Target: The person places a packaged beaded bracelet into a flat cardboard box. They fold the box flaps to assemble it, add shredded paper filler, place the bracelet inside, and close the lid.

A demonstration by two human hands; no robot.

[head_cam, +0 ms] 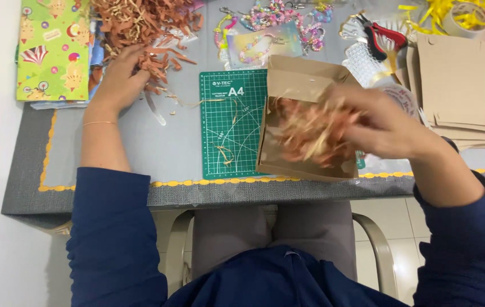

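L hand [118, 79] grip clutches brown paper shred pile [140, 25] at bench far-left. R hand [381, 122], blurred, pinches shred in the open kraft box [305, 122] near front edge. Best spread the filler evenly, w/ box steady.

A cutting mat [228, 122] lies at the middle of the tabletop [140, 148], reaching its near edge. An open cardboard box [305, 113] sits just right of the mat, overlapping it, with shredded paper filling [310, 131] inside. A heap of paper shred [140, 23] lies at the far edge, left of the mat. Patterned paper sheets [52, 48] occupy the far left corner. Beaded bracelets [271, 23] lie behind the mat. Flat cardboard pieces [464, 79] are stacked along the right edge.
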